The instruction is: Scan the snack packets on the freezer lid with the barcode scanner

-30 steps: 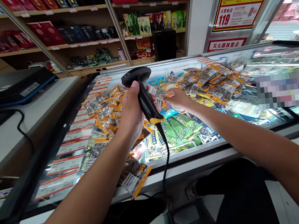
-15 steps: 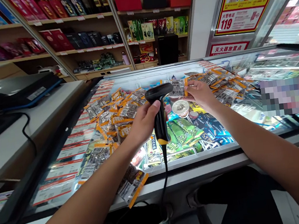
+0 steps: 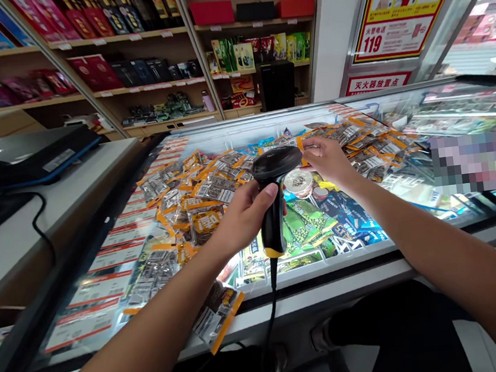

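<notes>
My left hand (image 3: 245, 215) is wrapped round the handle of a black barcode scanner (image 3: 275, 192) with a yellow base, its cable hanging down over the freezer edge. The scanner head points toward my right hand (image 3: 328, 162), which pinches a small orange-edged snack packet (image 3: 290, 143) just behind the scanner head; the scanner hides most of the packet. Both hands hover over the glass lid of a chest freezer (image 3: 311, 268). Several similar packets (image 3: 204, 191) lie piled on the glass to the left and another pile (image 3: 368, 142) to the right.
A white counter (image 3: 20, 230) with a black device (image 3: 25, 154) and cable stands at the left. One packet (image 3: 218, 318) overhangs the freezer's front edge. Wooden shelves (image 3: 136, 73) of boxed goods fill the back wall. A second glass freezer (image 3: 466, 101) lies to the right.
My left hand has lowered the scanner and moved it right, toward my right hand. My right hand picked a packet from the glass and holds it up behind the scanner head.
</notes>
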`<state>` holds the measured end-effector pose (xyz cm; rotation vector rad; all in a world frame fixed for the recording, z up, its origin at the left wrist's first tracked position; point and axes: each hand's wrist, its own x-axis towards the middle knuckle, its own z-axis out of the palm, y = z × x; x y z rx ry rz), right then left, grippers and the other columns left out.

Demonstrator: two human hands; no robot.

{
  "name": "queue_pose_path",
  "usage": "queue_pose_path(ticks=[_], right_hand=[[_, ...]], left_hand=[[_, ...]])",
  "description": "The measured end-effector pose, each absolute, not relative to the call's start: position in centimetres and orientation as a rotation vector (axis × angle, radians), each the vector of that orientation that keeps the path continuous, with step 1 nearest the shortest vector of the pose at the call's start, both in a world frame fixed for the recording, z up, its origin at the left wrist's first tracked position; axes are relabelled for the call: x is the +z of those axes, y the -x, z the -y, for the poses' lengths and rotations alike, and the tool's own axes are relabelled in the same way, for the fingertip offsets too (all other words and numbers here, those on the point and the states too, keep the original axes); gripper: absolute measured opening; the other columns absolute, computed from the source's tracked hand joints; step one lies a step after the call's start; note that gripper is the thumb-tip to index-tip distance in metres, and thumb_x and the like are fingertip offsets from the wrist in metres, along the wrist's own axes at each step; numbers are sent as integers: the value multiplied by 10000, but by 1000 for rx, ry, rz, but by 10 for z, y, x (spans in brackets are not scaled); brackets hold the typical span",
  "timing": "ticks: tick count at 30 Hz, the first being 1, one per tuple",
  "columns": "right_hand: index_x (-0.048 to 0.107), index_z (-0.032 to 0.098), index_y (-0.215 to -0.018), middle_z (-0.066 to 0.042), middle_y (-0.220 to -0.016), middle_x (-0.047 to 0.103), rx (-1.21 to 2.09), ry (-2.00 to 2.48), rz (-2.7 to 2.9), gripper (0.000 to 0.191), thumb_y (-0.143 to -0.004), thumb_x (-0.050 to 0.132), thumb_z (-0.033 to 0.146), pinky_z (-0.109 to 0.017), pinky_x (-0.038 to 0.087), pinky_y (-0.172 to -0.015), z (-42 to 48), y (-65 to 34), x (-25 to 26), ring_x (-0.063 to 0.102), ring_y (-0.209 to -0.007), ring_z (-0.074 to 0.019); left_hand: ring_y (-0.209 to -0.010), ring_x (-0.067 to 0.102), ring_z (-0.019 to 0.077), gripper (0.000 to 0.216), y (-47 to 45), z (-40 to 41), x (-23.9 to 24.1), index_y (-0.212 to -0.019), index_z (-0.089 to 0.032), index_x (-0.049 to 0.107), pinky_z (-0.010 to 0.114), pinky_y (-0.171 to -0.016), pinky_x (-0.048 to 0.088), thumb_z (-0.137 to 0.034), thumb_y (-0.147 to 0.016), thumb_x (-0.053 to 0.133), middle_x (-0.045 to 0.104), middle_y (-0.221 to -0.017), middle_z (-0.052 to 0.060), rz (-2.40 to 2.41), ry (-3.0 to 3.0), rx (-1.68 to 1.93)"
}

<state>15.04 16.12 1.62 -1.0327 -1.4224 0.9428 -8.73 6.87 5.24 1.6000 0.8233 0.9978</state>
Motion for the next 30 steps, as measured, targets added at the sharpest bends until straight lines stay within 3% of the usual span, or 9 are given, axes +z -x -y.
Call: queue_pose_path(ticks=[10,14,19,23,26,30], right_hand=[[691,226,-1066,-62,-931,748,910,1045,1452,259,-890,729,412,-468,667,-791,-159,-149,19,749,-945,-271],[652,232,-1185,-74,-951,752,703,1176,1549,255,-962,621,352,-453,638,-788,-156,-150,22,734,-893,-262],[615,189,-1297,-125,-1025,733,76,1398,1793,332,-982,518,232,-484,545,-942,-166,-168,18,690,-1016,-297],[620,164,-1300,-172,-1156,676,-223,1531,1816,365,-957,506,212,-582,442,-1052,-174,-183,16,592,-1168,-361],[611,180,-1338,-183,-1308,605,-304,1532,1838,397,-960,525,268,-630,411,-1062,-172,-178,17,488,-1293,-413],[594,210,-1366,-145,-1353,606,-189,1393,2079,405,-1005,508,372,-610,411,-1098,-159,-149,12,488,-1323,-382]], left_hand=[[-626,622,159,477,88,-70,52,-859,-173,625,256,-558,482,-645,-925,598,685,-757,61,-814,-1603,988],[-600,623,159,478,86,-70,54,-935,-174,649,258,-531,472,-650,-907,615,689,-739,53,-851,-1549,1069],[-543,594,148,468,88,-72,60,-902,-176,646,259,-479,440,-643,-885,630,680,-697,53,-984,-1479,1196],[-533,586,147,478,97,-81,66,-904,-179,656,254,-443,417,-652,-870,597,675,-697,52,-1001,-1427,1352],[-524,566,138,467,103,-89,68,-909,-180,652,239,-428,401,-638,-880,566,654,-678,43,-1029,-1400,1448],[-515,544,132,452,106,-93,68,-899,-182,642,235,-435,408,-623,-892,546,639,-667,36,-1055,-1405,1455]])
